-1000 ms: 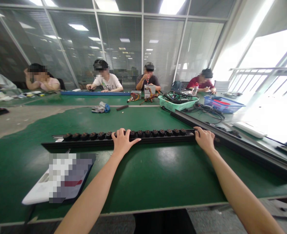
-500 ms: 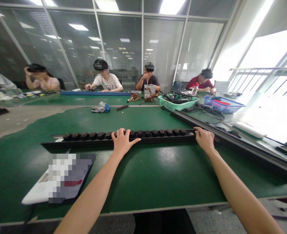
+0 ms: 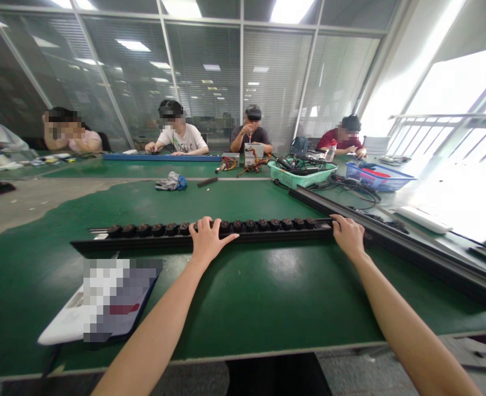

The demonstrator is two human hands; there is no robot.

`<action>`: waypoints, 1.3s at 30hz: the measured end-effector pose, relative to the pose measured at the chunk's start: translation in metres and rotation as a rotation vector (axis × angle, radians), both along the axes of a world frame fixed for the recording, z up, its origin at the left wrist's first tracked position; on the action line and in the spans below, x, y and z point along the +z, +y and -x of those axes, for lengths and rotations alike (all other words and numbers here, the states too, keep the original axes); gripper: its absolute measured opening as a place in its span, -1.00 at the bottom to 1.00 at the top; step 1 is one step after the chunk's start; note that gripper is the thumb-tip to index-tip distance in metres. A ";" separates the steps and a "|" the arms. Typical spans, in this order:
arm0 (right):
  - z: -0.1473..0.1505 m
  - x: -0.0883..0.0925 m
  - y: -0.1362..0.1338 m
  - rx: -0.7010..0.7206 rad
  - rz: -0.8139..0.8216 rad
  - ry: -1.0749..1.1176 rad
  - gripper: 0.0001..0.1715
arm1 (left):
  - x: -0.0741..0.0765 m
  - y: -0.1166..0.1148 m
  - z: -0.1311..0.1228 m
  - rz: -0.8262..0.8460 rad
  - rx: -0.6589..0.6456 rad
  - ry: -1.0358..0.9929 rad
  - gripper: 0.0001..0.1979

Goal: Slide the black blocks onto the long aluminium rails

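A long black rail (image 3: 268,235) carrying a row of round black parts lies across the green table. Over its middle is my left hand (image 3: 207,236), fingers curled across the row and thumb stretched to the right along the near edge. At the rail's right end, my right hand (image 3: 349,236) is closed, its thumb and index finger at the tip; the other fingers are bent under and partly hidden. Several round parts (image 3: 261,224) show between my hands, and more stand left of my left hand. What those round parts are, I cannot make out.
Another long dark rail (image 3: 424,253) lies slanting on the right. A white device with a blurred screen (image 3: 73,313) sits front left. Farther back are gloves (image 3: 171,181), a green basket of cables (image 3: 301,177) and a blue basket (image 3: 381,179). Several people sit across the table.
My right hand has shifted very slightly to the right at the rail's end. My left hand stays in the same place on the rail.
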State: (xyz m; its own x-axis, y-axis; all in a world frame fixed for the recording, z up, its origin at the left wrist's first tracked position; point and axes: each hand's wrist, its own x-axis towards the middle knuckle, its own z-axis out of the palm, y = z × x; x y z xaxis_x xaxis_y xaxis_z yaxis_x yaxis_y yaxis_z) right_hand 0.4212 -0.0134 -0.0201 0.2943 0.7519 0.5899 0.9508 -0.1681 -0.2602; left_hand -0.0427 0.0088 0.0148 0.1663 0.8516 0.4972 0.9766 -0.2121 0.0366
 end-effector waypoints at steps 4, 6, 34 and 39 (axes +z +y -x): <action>-0.001 0.000 0.000 -0.002 0.002 0.002 -0.50 | 0.000 -0.001 0.000 0.015 -0.001 -0.013 -0.18; -0.002 0.000 0.000 -0.004 0.002 0.001 -0.49 | 0.000 -0.001 0.000 0.013 -0.002 -0.017 -0.18; -0.005 -0.001 0.002 -0.018 -0.005 -0.004 -0.47 | -0.001 0.000 0.000 0.002 0.000 -0.010 -0.17; -0.006 -0.001 0.002 -0.024 -0.005 -0.004 -0.47 | 0.000 0.001 0.000 0.017 0.003 -0.016 -0.19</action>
